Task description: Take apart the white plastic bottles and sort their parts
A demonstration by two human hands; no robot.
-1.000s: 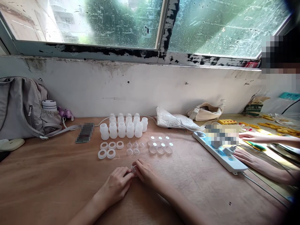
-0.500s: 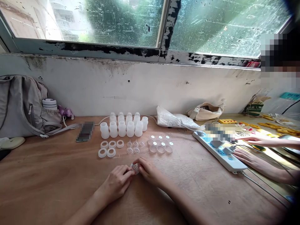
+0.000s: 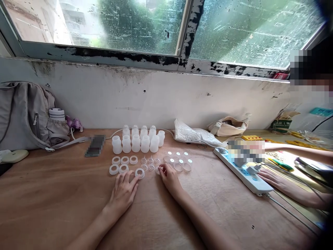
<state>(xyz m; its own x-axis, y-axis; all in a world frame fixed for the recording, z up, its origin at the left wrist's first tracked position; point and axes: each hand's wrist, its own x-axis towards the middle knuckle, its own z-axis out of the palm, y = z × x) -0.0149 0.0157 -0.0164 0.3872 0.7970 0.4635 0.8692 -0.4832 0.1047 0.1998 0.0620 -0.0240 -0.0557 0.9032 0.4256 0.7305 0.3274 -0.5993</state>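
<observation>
Bottles (image 3: pixel 135 144): 10, frosted white, upright on the far middle of the counter (image 3: pixel 78 208). Near row 5, mouths open; far row 5, of which the left four show clear domed tops, the right one doesn't. Contents can't be made out.

Rings (image 3: pixel 125 163): 6. Five lie near the bottles, 3 far and 2 near; the sixth is at the left hand (image 3: pixel 131 180). That hand is loosely curled, thumb and index by the ring's left edge; can't tell if it's gripped or just touched.

Inserts (image 3: pixel 150 161): 6, small, clear. Five sit right of the rings, 3 far and 2 near. The sixth is just right of the near pair, pinched in the fingertips of the right hand (image 3: pixel 164 173).

Covers (image 3: pixel 178 168): 6, clear, a white dot on each, two rows of 3, far right of the right hand.

Backpack (image 3: pixel 15 118), far left: 1 flask (image 3: pixel 56 114) in side pocket. Pouch (image 3: pixel 230 127), far right: open, something dark inside, unclear. Mailer (image 3: pixel 196 136), 1, left of it.

Power strip (image 3: pixel 235 169), right: at least 2 plugs in. A co-worker's hand (image 3: pixel 270 176) lies just right of it.

Text: paper bag (image 3: pixel 282 122) has a green printed label, too small to read. Blue label (image 3: pixel 322 111) likewise.
</observation>
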